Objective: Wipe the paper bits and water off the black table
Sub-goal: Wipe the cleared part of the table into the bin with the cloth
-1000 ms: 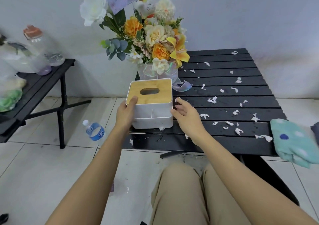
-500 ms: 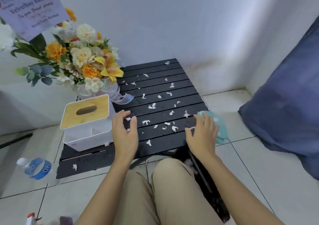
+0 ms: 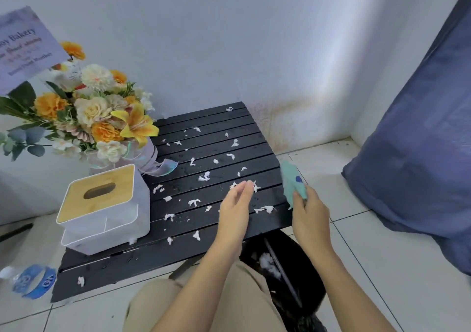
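Holds the left hand (image 3: 235, 212) out over the black table (image 3: 209, 120), fingers straight and close together, gripping nothing; cannot tell whether it touches the slats; fingertips (image 3: 243, 187) right among the paper bits (image 3: 204, 176) toward the right side. Grips a teal cloth (image 3: 290, 181) in the right hand (image 3: 309, 217), fingers curled round its lower end, at the table's right edge; cloth sticking up above the fist. Shows paper bits scattered over most slats, one lone scrap at the near left corner; small water drops glinting between them. Finds a white tissue box (image 3: 102, 209) with a wooden lid on the table's near left, just in front of a flower bouquet (image 3: 102, 117); a black bin (image 3: 305, 280) below the near right corner, a white wad inside; a blue-labelled bottle (image 3: 33, 282) lying on the floor tiles at left; blue fabric (image 3: 420, 153) at right.
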